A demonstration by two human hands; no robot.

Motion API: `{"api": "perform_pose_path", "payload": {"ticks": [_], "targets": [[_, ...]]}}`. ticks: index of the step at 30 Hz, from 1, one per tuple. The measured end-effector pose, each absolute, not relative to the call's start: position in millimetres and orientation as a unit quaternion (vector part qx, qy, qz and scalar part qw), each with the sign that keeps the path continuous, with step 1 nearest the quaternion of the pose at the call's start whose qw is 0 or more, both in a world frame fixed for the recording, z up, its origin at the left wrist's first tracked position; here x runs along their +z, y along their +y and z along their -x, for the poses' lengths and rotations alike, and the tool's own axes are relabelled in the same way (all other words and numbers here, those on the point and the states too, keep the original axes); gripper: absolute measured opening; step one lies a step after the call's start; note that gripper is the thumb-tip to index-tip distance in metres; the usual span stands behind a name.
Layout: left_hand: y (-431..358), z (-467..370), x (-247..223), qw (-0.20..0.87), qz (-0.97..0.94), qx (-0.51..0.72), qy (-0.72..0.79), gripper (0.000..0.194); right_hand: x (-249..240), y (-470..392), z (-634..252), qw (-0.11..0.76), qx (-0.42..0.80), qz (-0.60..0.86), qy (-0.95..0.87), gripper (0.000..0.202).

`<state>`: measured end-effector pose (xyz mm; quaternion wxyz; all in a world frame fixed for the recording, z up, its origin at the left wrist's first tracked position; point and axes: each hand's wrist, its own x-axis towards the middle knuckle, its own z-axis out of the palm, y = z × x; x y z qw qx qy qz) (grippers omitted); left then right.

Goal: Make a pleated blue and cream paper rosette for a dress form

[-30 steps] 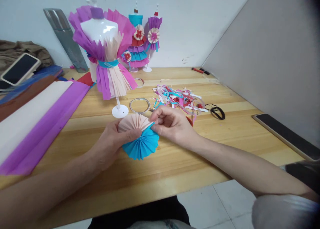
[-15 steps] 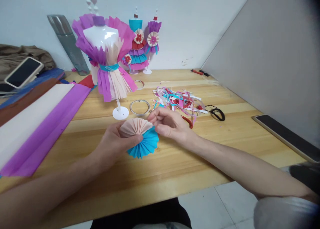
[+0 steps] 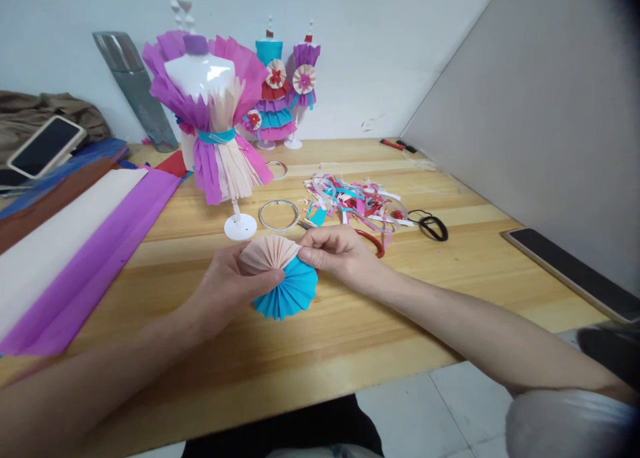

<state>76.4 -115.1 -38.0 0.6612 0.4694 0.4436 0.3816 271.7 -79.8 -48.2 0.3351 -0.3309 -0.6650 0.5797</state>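
Note:
A round pleated paper rosette (image 3: 290, 291), half cream and half bright blue, is held above the near part of the table. My left hand (image 3: 227, 278) is closed on it, thumb across the front near the centre and fingers behind. At the rosette's upper right edge, where cream meets blue, my right hand (image 3: 330, 250) pinches the paper between thumb and fingers. Just beyond stands a white mini dress form (image 3: 200, 75) dressed in purple, pink and cream crepe paper with a blue band. A roll of tape (image 3: 279, 215) lies behind the rosette.
Coloured paper scraps (image 3: 355, 198) are heaped mid-table, with scissors partly hidden near my right hand. Crepe paper sheets (image 3: 75, 245) lie left. A black hair tie (image 3: 434, 228) and a phone (image 3: 575, 271) are at right. Two smaller dressed forms (image 3: 270, 121) and a bottle (image 3: 137, 88) stand behind.
My right hand has moved down slightly, and its thumb and fingers have closed on the rosette's edge. My left hand keeps its hold, almost unmoved.

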Motion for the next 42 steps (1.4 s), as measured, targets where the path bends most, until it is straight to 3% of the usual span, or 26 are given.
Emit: {"api": "perform_pose_path", "payload": {"ticks": [5, 13, 20, 28, 42], "targets": [[-113, -71, -45, 0.660, -0.474, 0.392, 0.431, 0.049, -47, -80, -271, 0.367, 0.540, 0.330, -0.682, 0.033], [-108, -71, -51, 0.707, -0.421, 0.439, 0.361, 0.052, -47, -77, -271, 0.433, 0.485, 0.330, -0.684, 0.027], [-108, -71, -54, 0.652, -0.424, 0.478, 0.409, 0.032, -51, -77, -269, 0.459, 0.504, 0.338, -0.649, 0.025], [-108, -74, -54, 0.706, -0.393, 0.456, 0.371, 0.045, -57, -77, -264, 0.483, 0.527, 0.353, -0.604, 0.027], [-105, -72, -48, 0.702, -0.380, 0.433, 0.419, 0.033, -62, -73, -269, 0.437, 0.602, 0.299, -0.598, 0.038]]}}
